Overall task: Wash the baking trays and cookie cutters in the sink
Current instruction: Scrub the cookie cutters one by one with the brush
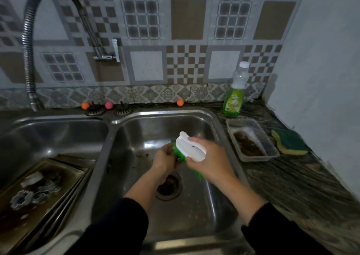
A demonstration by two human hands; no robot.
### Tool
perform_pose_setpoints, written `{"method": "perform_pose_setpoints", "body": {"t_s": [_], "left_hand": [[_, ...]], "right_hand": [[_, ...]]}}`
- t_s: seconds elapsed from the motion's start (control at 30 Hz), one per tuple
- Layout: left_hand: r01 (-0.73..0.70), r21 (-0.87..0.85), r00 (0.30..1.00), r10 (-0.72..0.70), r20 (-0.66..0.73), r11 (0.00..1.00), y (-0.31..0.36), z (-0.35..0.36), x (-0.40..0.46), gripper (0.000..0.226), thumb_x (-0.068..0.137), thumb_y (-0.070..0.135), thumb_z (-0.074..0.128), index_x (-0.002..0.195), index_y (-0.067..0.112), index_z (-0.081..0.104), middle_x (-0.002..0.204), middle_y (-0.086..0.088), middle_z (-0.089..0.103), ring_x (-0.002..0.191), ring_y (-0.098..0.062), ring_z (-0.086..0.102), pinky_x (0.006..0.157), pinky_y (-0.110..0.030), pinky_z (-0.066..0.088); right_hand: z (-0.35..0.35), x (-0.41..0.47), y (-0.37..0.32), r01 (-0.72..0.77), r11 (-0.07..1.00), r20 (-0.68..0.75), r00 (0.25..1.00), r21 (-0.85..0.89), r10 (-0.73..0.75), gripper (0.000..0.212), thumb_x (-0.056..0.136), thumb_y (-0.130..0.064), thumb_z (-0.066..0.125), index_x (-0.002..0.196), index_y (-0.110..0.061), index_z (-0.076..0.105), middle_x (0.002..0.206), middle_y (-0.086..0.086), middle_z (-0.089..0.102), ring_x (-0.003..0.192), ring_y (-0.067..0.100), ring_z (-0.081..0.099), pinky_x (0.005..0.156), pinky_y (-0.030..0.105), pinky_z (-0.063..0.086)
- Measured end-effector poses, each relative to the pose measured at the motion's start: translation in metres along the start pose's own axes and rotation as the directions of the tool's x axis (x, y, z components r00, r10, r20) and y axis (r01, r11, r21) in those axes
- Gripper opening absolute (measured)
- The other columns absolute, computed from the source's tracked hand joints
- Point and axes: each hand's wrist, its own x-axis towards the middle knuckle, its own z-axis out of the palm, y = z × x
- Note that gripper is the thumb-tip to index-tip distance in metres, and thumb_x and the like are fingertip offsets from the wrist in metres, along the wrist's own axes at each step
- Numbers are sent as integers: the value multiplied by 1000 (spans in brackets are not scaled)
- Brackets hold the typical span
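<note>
Over the right sink basin (196, 212), my right hand (210, 163) grips a scrubbing brush (190, 147) with a white back and green bristles. The bristles press against a small object held in the curled fingers of my left hand (165, 159); that object is mostly hidden, so I cannot tell what it is. In the left basin (58, 134) lies a stack of dirty baking trays (64, 178). Several metal cookie cutters (33, 193) sit on the top tray.
A flexible tap (29, 60) arches over the left basin. On the counter right of the sink stand a green dish soap bottle (233, 101), a soiled clear plastic container (251, 140) and a green-yellow sponge (290, 142). The drain (168, 186) holds debris.
</note>
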Motion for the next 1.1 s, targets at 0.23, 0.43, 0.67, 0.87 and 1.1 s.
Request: {"method": "perform_pose_setpoints", "body": {"t_s": [0.23, 0.43, 0.67, 0.87, 1.1], "left_hand": [[-13, 101, 999, 16, -31, 995, -8, -13, -19, 12, 94, 0, 52, 90, 6, 62, 69, 0, 62, 60, -15, 59, 53, -22, 47], [-10, 160, 1000, 13, -17, 987, -13, -30, -39, 14, 92, 0, 52, 95, 11, 62, 76, 2, 58, 67, -13, 54, 59, -26, 47], [-48, -139, 997, 40, -62, 989, 3, -68, -61, 23, 96, 3, 51, 119, 6, 56, 92, -6, 61, 64, -9, 57, 42, -11, 43], [48, -288, 993, -16, 114, 956, 4, -90, -89, 19, 102, 12, 44, 112, 16, 59, 82, -1, 65, 56, -4, 65, 46, -16, 46], [159, -387, 964, -58, 260, 908, -6, -124, -98, 23, 102, 12, 43, 116, 22, 59, 71, 6, 67, 57, -3, 59, 45, -13, 40]], "right_hand": [[11, 7, -21, 26, 999, -4, 1000, 25, -26, 59, 72, -28, 76, 127, -36, 57, 123, -7, 61, 108, 13, 57, 86, 23, 47], [31, -9, -36, 61, 994, -35, 998, 89, -58, 57, 72, -22, 76, 126, -30, 59, 123, -7, 61, 108, 11, 57, 83, 17, 41], [23, -32, -48, 87, 980, -113, 991, 180, -67, 51, 75, -18, 77, 122, -27, 62, 116, -22, 57, 106, -3, 53, 83, 2, 35], [56, -43, -83, -7, 967, -76, 997, 255, 27, 48, 76, -19, 75, 121, -30, 62, 112, -19, 60, 104, 1, 57, 85, 9, 41], [62, -76, -96, -101, 965, -52, 992, 242, 117, 47, 76, -23, 76, 119, -35, 63, 104, -17, 63, 98, 4, 61, 87, 31, 53]]}}
